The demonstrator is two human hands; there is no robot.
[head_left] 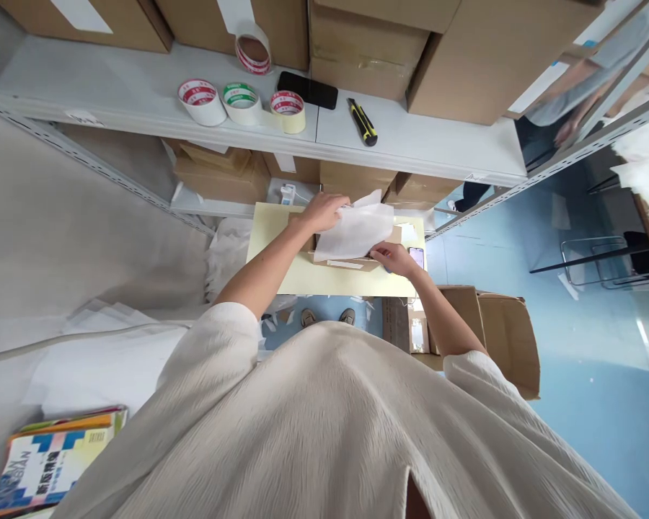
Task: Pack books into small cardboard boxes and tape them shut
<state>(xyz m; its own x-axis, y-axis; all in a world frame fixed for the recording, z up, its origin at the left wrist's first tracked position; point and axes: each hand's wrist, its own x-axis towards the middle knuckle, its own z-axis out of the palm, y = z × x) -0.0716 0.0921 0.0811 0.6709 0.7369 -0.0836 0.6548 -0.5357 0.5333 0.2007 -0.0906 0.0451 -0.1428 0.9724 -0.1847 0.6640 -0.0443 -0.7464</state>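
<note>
A thin white sheet [354, 232], paper or foam, lies slantwise over a small open cardboard box [357, 264] on the pale yellow table. My left hand [324, 211] is closed on the sheet's upper left part, thumb and fingers pinched together. At the sheet's lower right corner, by the box's near edge, my right hand [394, 258] has its fingers closed on the sheet's edge. A small blue bit shows under that hand, too little to name. The sheet hides most of the box's inside.
The yellow table [270, 252] also bears a lit phone [417, 256]. On the shelf [140, 108] beyond are tape rolls [241, 101], a dark phone [308, 90], a utility knife [363, 122] and cartons. An open carton [508, 339] stands at right. Another person's arm [578, 119] shows behind the rack.
</note>
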